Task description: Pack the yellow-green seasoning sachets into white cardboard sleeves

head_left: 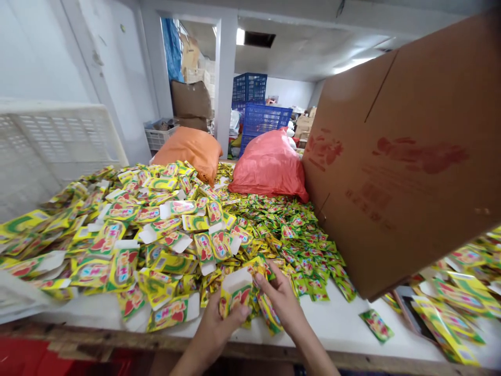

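My left hand (215,326) is closed around a small yellow and green printed box (238,298), its white flap standing up. Close to the box's top edge, my right hand (284,300) pinches a small yellow sachet (256,265) between thumb and fingers. Another yellow packet (270,314) shows just below the right hand; whether the hand touches it I cannot tell. To the left and beyond lies a heap of similar small boxes (111,237), many with white flaps open. Green and yellow sachets (309,250) are spread on the white table (324,324) behind and right of my hands.
A large brown carton (391,209) rises tilted on the right. Below it lie a phone (417,313), flat boxes (450,329) and a loose sachet (376,325). Orange (191,149) and red sacks (270,162) stand at the back. A white crate (70,141) is at left.
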Motion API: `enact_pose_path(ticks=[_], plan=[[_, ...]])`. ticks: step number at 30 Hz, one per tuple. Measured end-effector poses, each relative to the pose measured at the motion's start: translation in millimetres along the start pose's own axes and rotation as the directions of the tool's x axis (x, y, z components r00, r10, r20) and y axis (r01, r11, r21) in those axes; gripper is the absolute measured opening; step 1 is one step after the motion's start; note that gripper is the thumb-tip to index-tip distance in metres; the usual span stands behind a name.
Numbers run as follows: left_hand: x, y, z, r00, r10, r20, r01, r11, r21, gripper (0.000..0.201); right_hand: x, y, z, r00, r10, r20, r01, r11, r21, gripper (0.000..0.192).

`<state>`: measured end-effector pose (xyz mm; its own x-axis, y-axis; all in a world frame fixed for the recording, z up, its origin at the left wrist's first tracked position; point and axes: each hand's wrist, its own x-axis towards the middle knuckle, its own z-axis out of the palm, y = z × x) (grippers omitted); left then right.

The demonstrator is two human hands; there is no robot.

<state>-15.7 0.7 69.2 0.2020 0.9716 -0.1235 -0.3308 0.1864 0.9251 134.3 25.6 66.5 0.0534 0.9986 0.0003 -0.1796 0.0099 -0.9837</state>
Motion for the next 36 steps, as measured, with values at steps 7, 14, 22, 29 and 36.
enact_pose_path(ticks=[7, 14, 22, 29, 36], plan=[[1.7, -3.1, -4.7, 0.999, -0.037, -0.021, 0.038, 0.998, 0.055, 0.056, -4.2, 2.0, -4.3, 0.991, -0.067, -0.113, 0.049, 0.987, -0.155, 0.044], [6.8, -5.3, -18.1, 0.986, -0.135, 0.097, 0.126, 0.987, 0.097, 0.052, -3.3, -18.9, -2.2, 0.99, -0.114, 0.089, 0.129, 0.973, -0.192, 0.037], [-0.1, -1.1, -30.2, 0.975, -0.16, 0.156, 0.129, 0.973, 0.191, 0.045, -1.2, -40.9, 2.8, 0.861, -0.14, 0.488, 0.484, 0.518, -0.706, 0.019], [-2.5, -15.1, -30.3, 0.968, -0.155, 0.197, 0.088, 0.946, 0.312, 0.027, -3.5, -68.0, 21.7, 0.751, 0.1, 0.653, 0.631, 0.185, -0.754, 0.022], [0.8, -13.7, -36.0, 0.967, -0.157, 0.198, 0.106, 0.964, 0.244, 0.028, 6.9, -60.7, 21.9, 0.796, 0.013, 0.605, 0.521, 0.494, -0.696, 0.028]])
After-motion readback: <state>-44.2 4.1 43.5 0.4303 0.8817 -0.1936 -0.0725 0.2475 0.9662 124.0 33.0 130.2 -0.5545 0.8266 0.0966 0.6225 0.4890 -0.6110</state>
